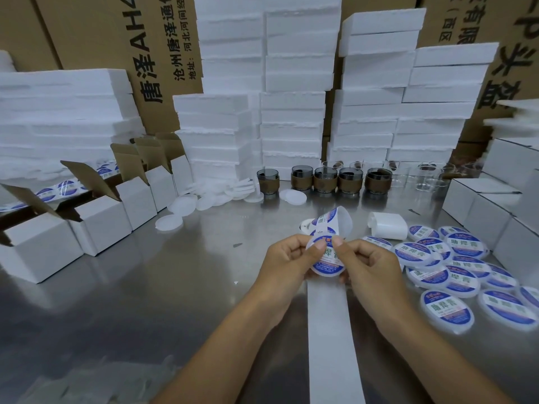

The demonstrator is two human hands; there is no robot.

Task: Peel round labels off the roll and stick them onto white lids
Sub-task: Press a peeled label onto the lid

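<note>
Both my hands hold one white lid above the metal table, a blue-and-white round label on its face. My left hand grips the lid's left edge with the thumb pressed on the label. My right hand pinches the right side, thumb on the label's top. Behind the lid the label strip arcs up with more round labels on it. Its bare white backing trails down toward me. Several labelled lids lie heaped at the right. Plain white lids lie scattered at mid left.
Open white cartons line the left side, closed white boxes the right. A row of dark jars and clear glasses stands at the back, before stacked foam blocks. A white roll lies behind the labelled lids.
</note>
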